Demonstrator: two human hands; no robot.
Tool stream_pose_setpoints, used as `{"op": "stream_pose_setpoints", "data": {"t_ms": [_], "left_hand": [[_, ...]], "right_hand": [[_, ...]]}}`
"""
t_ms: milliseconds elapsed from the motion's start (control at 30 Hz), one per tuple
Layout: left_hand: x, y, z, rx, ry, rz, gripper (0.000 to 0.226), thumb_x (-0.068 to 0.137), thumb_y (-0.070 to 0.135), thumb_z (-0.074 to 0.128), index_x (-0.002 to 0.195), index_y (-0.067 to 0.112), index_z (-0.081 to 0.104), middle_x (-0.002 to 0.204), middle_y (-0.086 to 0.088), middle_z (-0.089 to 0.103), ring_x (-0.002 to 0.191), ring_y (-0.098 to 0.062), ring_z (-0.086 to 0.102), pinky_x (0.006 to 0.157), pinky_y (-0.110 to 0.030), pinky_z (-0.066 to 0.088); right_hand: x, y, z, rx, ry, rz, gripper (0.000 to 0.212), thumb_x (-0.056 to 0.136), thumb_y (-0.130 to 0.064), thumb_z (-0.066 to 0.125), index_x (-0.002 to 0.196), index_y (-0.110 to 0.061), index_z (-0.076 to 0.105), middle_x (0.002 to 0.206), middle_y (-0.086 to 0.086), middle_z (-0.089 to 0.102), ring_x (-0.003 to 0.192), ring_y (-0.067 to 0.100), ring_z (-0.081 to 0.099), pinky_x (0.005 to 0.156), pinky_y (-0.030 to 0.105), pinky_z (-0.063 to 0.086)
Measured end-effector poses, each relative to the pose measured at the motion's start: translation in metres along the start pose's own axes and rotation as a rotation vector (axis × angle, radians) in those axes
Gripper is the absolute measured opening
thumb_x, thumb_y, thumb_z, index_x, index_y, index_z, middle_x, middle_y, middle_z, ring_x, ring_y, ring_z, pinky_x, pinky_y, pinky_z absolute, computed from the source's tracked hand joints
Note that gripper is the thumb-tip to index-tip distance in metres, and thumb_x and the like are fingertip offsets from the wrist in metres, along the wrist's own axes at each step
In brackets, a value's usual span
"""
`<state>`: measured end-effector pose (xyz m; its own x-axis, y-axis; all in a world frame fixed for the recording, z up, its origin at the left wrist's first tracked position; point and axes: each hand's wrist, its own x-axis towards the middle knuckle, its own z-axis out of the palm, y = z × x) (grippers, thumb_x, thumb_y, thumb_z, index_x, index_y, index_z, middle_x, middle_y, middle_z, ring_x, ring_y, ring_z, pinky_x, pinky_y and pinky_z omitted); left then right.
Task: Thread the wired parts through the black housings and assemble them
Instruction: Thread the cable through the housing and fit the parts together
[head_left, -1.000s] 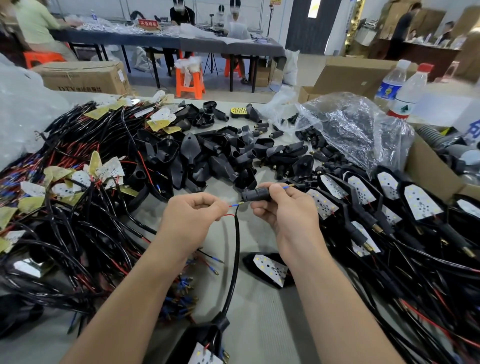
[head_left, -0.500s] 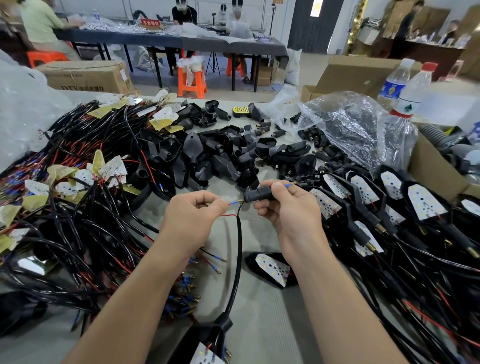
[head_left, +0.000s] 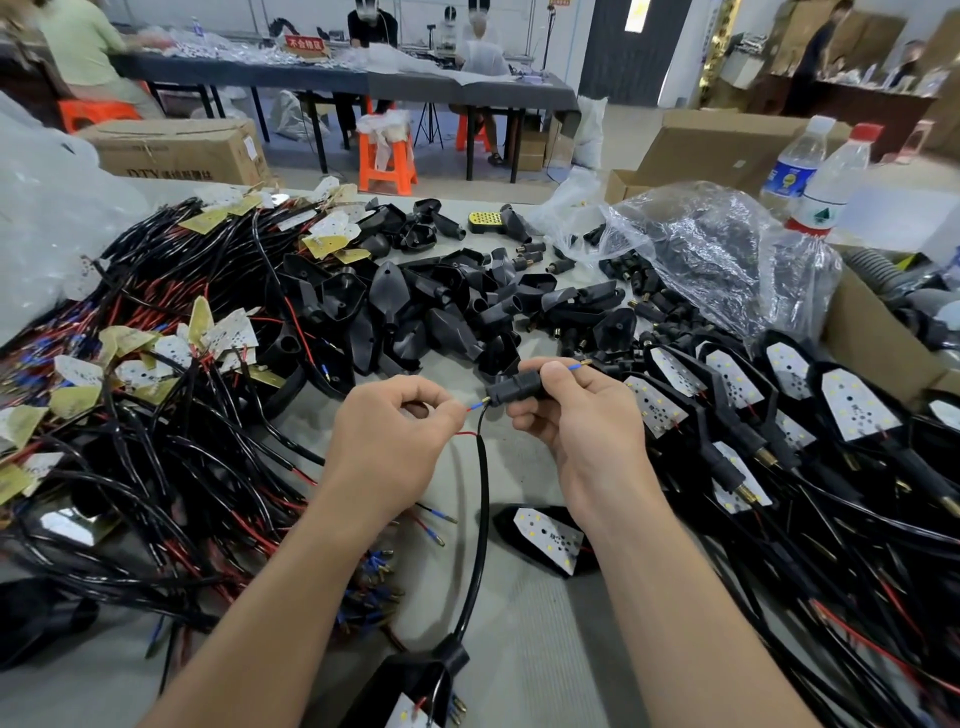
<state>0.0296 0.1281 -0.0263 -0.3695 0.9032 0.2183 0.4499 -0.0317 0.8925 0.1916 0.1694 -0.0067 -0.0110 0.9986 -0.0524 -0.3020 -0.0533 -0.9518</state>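
Left hand (head_left: 395, 431): fingers curled, thumb and forefinger pinching a blue-tipped lead (head_left: 470, 408) just behind its terminal, which sits at the mouth of the bore. The grip is judged close so the lead can be steered straight in.

Right hand (head_left: 569, 421): closed round the small black housing (head_left: 514, 391) and holding it level, open end towards the left hand. A second blue tip (head_left: 577, 366) shows past its right end, so one lead appears already through. A red lead (head_left: 465, 434) hangs free below.

The leads split from a black cable (head_left: 482, 519) running near to a lamp shell (head_left: 415, 680) at the bottom edge. It probably lies there to keep weight off the fingers.

Outward: loose housings (head_left: 415, 312) are heaped far-centre within reach. Wired parts (head_left: 156, 395) are piled left and finished units (head_left: 779, 410) ranked right, keeping stock apart from output.

Writing: carton (head_left: 176, 150), far left, reads "DTY", remainder illegible. Red sign (head_left: 306, 43) reads "不合格区". Bottle (head_left: 831, 176) labels are not legible.
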Motion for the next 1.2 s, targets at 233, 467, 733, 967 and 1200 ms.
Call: {"op": "stream_pose_setpoints", "data": {"t_ms": [233, 467, 733, 967, 1200], "left_hand": [[-0.004, 0.004, 0.005, -0.045, 0.016, 0.015, 0.017, 0.083, 0.028, 0.081, 0.071, 0.038, 0.074, 0.051, 0.012, 0.057, 0.042, -0.003, 0.041, 0.041, -0.016, 0.033], [-0.002, 0.011, 0.002, -0.319, 0.013, -0.094, 0.017, 0.086, 0.024, 0.081, 0.08, 0.039, 0.081, 0.077, 0.011, 0.077, 0.072, -0.001, 0.069, 0.069, -0.013, 0.05], [0.002, 0.009, -0.003, -0.339, -0.011, -0.163, 0.012, 0.084, 0.021, 0.082, 0.074, 0.028, 0.082, 0.069, 0.003, 0.072, 0.066, -0.001, 0.061, 0.072, -0.02, 0.047], [0.0, 0.009, -0.002, -0.329, -0.024, -0.155, 0.011, 0.085, 0.027, 0.08, 0.076, 0.033, 0.083, 0.075, -0.001, 0.075, 0.068, -0.004, 0.057, 0.069, -0.019, 0.045], [0.0, 0.01, -0.005, -0.333, -0.059, -0.165, 0.009, 0.078, 0.03, 0.082, 0.071, 0.024, 0.082, 0.07, -0.001, 0.071, 0.068, -0.004, 0.058, 0.074, -0.026, 0.043]], "right_hand": [[0.0, 0.007, 0.002, -0.156, -0.021, -0.116, 0.031, 0.1, -0.002, 0.051, 0.083, -0.011, 0.075, 0.07, 0.013, 0.072, 0.058, 0.022, 0.065, 0.058, 0.028, 0.054], [0.0, 0.002, 0.003, -0.063, -0.021, -0.058, 0.027, 0.104, -0.003, 0.049, 0.089, -0.006, 0.072, 0.072, 0.015, 0.072, 0.059, 0.024, 0.066, 0.058, 0.028, 0.055], [-0.002, 0.001, 0.004, 0.018, 0.009, -0.051, 0.027, 0.104, -0.002, 0.048, 0.089, -0.005, 0.07, 0.068, 0.013, 0.07, 0.053, 0.02, 0.064, 0.054, 0.025, 0.053], [-0.006, 0.004, 0.011, -0.018, -0.013, -0.072, 0.027, 0.103, -0.002, 0.049, 0.088, -0.007, 0.071, 0.068, 0.01, 0.07, 0.056, 0.021, 0.064, 0.056, 0.026, 0.053], [-0.003, -0.001, 0.009, 0.052, 0.041, -0.062, 0.024, 0.103, -0.001, 0.049, 0.093, 0.0, 0.071, 0.066, 0.012, 0.068, 0.051, 0.018, 0.061, 0.052, 0.025, 0.051]]}}
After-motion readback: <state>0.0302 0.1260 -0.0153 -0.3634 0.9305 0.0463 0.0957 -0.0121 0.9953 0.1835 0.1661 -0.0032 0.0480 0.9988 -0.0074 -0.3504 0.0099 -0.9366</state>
